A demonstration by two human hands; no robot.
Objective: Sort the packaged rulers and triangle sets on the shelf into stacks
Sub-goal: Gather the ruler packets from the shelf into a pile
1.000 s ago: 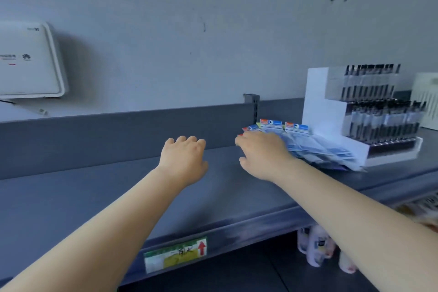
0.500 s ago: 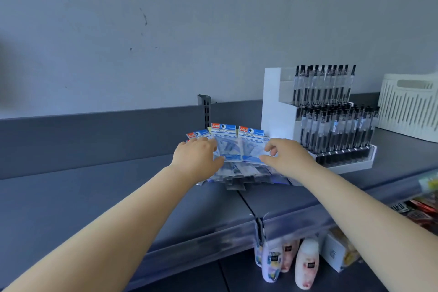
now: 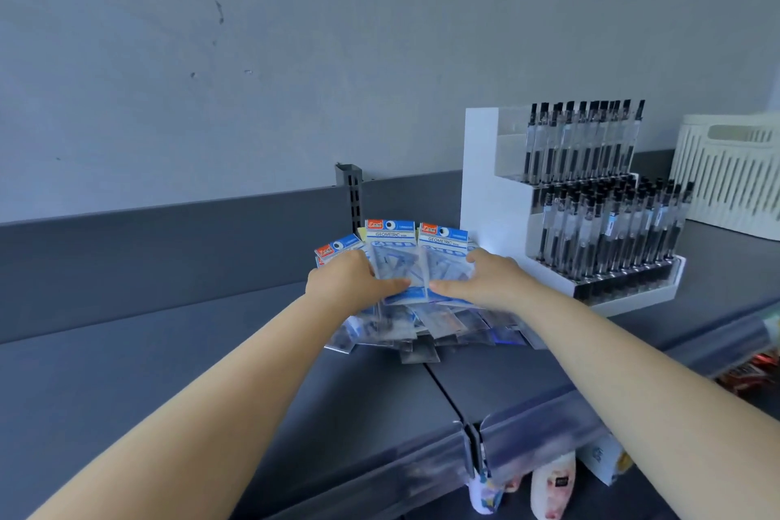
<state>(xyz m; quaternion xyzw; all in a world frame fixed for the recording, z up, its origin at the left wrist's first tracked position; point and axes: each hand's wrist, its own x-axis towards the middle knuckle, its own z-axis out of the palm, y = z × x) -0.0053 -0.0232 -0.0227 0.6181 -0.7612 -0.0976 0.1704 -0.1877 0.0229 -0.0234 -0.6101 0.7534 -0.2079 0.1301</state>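
Hands both on my packet pile (image 3: pixel 422 321) on the shelf (image 3: pixel 169 372): left hand (image 3: pixel 352 281) and right hand (image 3: pixel 485 281) each pinch a top packet.

The dark grey shelf (image 3: pixel 177 355) carries a fanned heap of packaged geometric sets (image 3: pixel 415 262) at its middle, a white tiered pen display (image 3: pixel 586 207) just beside at three o'clock, and a cream slatted basket (image 3: pixel 734 173) farther right.

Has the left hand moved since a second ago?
Yes. The left hand went right, toward the white pen display. Before, it hovered over bare shelf apart from the packets; now it rests on the fanned packets, opposite the right hand.
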